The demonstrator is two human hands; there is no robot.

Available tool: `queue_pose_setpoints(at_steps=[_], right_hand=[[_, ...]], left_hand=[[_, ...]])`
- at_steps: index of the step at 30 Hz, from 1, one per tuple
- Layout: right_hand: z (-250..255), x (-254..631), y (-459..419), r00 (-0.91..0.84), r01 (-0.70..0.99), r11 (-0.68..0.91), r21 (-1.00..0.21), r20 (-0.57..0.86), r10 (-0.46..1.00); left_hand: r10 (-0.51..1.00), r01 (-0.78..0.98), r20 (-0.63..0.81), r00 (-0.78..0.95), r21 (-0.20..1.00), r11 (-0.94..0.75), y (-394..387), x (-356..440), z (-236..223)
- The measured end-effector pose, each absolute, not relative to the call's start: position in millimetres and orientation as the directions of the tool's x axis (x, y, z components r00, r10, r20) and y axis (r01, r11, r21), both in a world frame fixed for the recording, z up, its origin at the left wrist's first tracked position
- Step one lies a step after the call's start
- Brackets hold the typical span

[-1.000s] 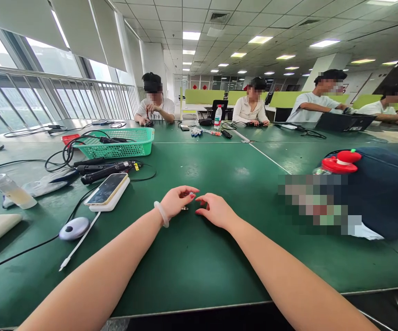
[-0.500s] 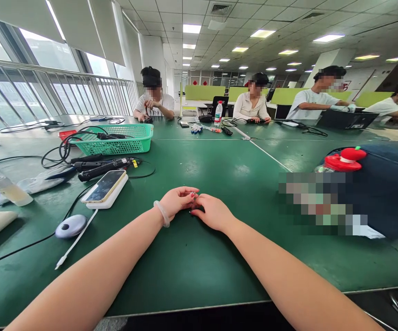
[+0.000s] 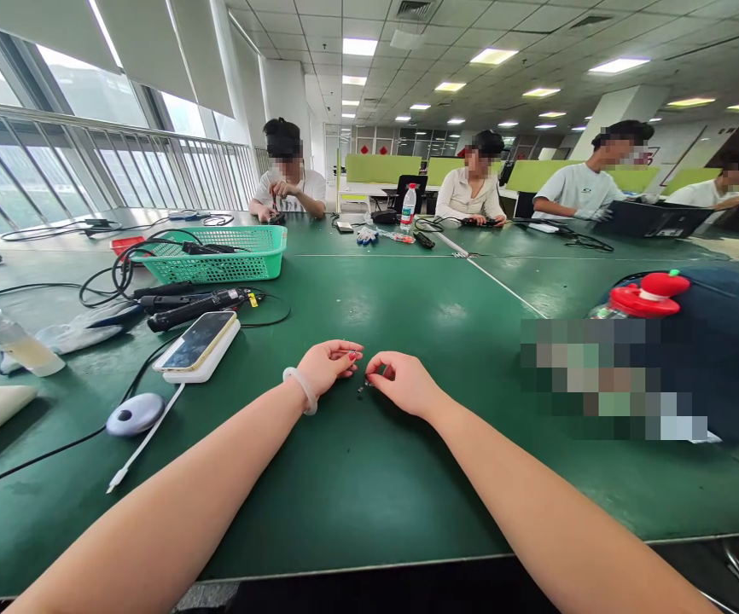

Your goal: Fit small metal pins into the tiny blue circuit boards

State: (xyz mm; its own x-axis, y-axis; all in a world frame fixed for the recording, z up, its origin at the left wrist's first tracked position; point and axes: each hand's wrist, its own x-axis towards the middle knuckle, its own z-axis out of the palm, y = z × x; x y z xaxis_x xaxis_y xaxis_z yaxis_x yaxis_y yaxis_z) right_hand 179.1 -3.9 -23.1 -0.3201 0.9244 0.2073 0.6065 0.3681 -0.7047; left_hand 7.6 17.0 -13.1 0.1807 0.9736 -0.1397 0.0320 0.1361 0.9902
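Office windows (image 3: 91, 89) behind a metal railing (image 3: 183, 162) occupy the upper left; below, a green worktop (image 3: 357, 486) spans the frame. At left, a cylindrical container (image 3: 20, 345), a lilac device (image 3: 135, 414), a phone (image 3: 200, 341) and a green basket (image 3: 225, 271) bound the working area. Left of centre, the left hand (image 3: 327, 367) has its fingers bent, thumb near them; whether anything is gripped cannot be told. Tiny parts (image 3: 361, 390) show at frame centre, between the hands and just beside the right fingertips; they are too small to identify. The right hand (image 3: 403, 381) has thumb and forefinger close together; whether they clamp a part cannot be told. Step in hand, as judged: fine fingertip handling. The next move calls for a light, precise pinch. Room for movement extends ahead of both hands and back toward the near edge at lower centre. At right, a red-lidded bottle (image 3: 648, 296) and a dark bag (image 3: 731, 358) limit lateral travel.
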Motion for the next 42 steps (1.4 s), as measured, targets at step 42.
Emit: queue_pose_setpoints(at_steps=[42], right_hand=[[-21.1,181.1,-3.5,-0.151,0.576,0.288,-0.765,0.246,0.957]], left_hand=[[0.872,0.378,0.183,0.454,0.846,-0.375,13.0,5.2,-18.8]])
